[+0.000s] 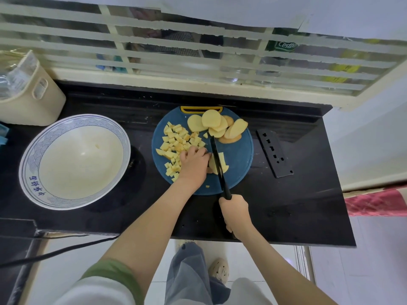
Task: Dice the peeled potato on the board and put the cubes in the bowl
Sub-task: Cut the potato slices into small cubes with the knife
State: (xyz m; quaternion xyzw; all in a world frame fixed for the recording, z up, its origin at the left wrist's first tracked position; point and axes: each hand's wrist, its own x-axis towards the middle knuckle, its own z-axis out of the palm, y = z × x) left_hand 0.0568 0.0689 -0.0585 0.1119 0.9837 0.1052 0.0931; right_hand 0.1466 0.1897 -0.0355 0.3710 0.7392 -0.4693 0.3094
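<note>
A round blue cutting board (239,159) lies on the black counter. Several round potato slices (217,125) are stacked at its far side. A heap of potato cubes (176,142) covers its left part. My left hand (193,166) rests on the board with curled fingers, pressing a partly cut slice (223,164) beside the blade. My right hand (234,211) grips the handle of a black knife (217,158), whose blade lies across that slice. The white bowl (33,164) with a blue rim stands to the left and holds one small potato bit (97,146).
A black knife sheath (275,154) lies right of the board. A cream bin (33,100) stands at the back left. A barred window runs behind the counter. A dark cable (55,253) hangs below the counter's front edge. My legs and a shoe show below.
</note>
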